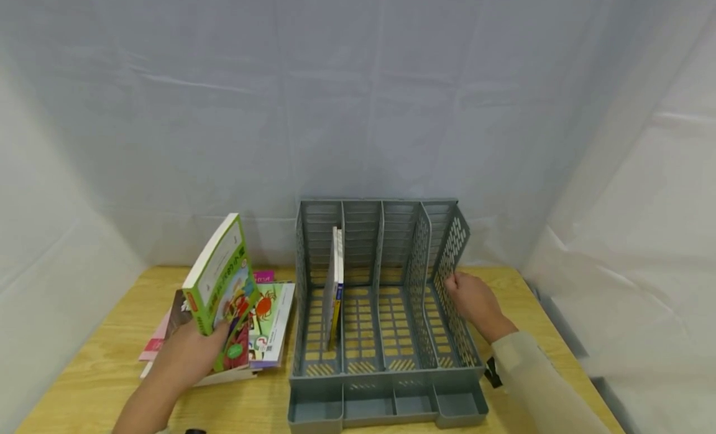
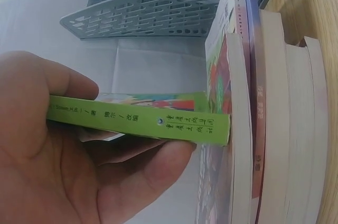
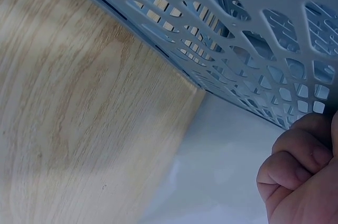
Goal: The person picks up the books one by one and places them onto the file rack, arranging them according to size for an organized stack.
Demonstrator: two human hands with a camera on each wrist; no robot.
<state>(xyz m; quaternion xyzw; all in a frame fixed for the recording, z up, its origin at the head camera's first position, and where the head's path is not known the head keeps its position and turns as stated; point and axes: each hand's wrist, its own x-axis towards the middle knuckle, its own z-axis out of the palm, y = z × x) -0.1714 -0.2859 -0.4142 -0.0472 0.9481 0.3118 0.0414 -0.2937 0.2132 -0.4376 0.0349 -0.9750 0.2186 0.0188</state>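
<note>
My left hand grips a green-spined paperback book by its lower end, thumb on the cover and fingers on the other side. The book stands tilted above a pile of books; in the left wrist view its green spine faces the camera, close to the pile. A grey plastic file organizer with upright dividers is in the middle of the table. My right hand grips the front edge of its right side wall, with curled fingers in the right wrist view. A thin book stands upright in the leftmost compartment.
Small open trays run along the organizer's front. Pale sheeting hangs behind and at both sides of the wooden table. A small black object lies by the organizer's right front corner, and another dark item shows at the bottom edge.
</note>
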